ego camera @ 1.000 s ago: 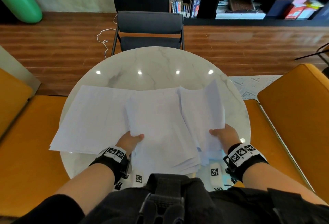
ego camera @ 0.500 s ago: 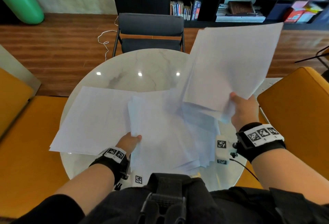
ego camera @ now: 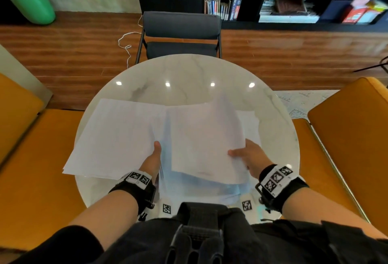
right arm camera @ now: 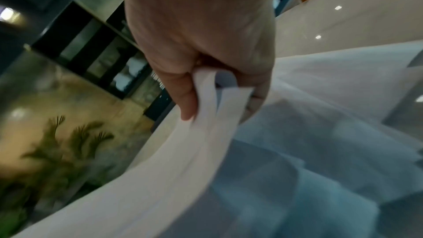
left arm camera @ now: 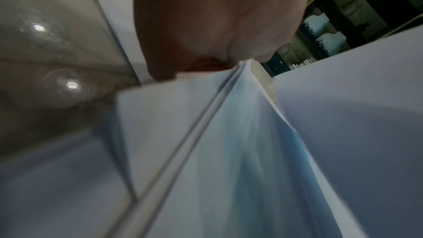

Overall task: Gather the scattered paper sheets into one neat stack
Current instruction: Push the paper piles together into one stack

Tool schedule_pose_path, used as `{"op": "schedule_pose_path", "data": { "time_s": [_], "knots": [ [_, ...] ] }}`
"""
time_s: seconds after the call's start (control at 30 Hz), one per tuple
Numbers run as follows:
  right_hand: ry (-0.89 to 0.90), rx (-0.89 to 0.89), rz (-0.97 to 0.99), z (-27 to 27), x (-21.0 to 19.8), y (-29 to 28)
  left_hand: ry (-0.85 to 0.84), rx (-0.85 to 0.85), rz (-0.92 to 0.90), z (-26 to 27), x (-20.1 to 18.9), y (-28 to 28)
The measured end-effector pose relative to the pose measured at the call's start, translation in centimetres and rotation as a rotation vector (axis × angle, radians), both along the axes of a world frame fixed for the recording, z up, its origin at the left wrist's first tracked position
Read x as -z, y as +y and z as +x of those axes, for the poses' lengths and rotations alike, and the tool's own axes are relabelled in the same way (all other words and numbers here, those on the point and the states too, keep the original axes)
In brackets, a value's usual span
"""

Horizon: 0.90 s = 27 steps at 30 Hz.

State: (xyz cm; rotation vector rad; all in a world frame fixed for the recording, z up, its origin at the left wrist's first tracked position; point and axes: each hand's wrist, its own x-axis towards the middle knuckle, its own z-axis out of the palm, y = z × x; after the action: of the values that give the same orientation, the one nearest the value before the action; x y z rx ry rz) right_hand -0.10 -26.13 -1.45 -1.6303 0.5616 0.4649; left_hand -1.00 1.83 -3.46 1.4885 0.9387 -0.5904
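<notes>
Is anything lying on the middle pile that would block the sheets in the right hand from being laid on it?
Nothing visible does. The right hand pinches a bundle of sheets just above the middle pile; only paper lies there. The left hand grips that pile's left edge, off to the side.

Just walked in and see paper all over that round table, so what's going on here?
A person seated at the round marble table is collecting loose paper. The right hand pinches a bundle of sheets over the middle pile. The left hand is at that pile's left edge. A spread of sheets lies on the left, not yet gathered.
</notes>
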Motion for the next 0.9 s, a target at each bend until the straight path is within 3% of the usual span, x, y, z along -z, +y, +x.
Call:
{"op": "schedule_pose_path", "data": {
  "time_s": [0.13,0.2,0.3,0.37,0.43,0.5,0.57,0.63,0.77,0.9],
  "knots": [
    [0.070,-0.236,-0.475,-0.7,1.8,0.5,0.029,0.093,-0.066,-0.1,-0.5,0.1],
    [0.041,-0.359,-0.636,-0.9,1.8,0.5,0.009,0.171,-0.001,-0.1,-0.4,0.0],
    [0.049,-0.620,-0.786,-1.1,1.9,0.6,-0.014,0.188,0.075,-0.1,-0.4,-0.2],
    [0.028,-0.690,-0.834,-1.3,1.9,0.8,-0.050,0.221,0.087,-0.1,-0.1,-0.1],
    [-0.017,-0.646,-0.925,-1.3,1.9,0.8,-0.083,0.261,0.097,-0.3,-0.1,0.0],
    [-0.007,-0.440,-1.010,-1.2,1.8,0.2,-0.126,0.271,0.119,-0.5,-0.2,0.1],
    [0.100,-0.172,-0.984,-0.8,1.9,-1.1,-0.176,0.242,0.108,-0.6,-0.3,0.4],
    [0.212,-0.033,-0.929,-0.6,2.1,-2.2,-0.204,0.219,0.078,-0.8,-0.9,1.0],
    [0.326,-0.049,-1.010,-0.4,2.5,-2.7,-0.212,0.221,0.169,-0.7,-1.4,4.1],
    [0.345,-0.019,-0.886,0.7,3.2,-2.2,-0.129,0.243,0.289,-0.6,-1.2,7.5]
  ]
}}
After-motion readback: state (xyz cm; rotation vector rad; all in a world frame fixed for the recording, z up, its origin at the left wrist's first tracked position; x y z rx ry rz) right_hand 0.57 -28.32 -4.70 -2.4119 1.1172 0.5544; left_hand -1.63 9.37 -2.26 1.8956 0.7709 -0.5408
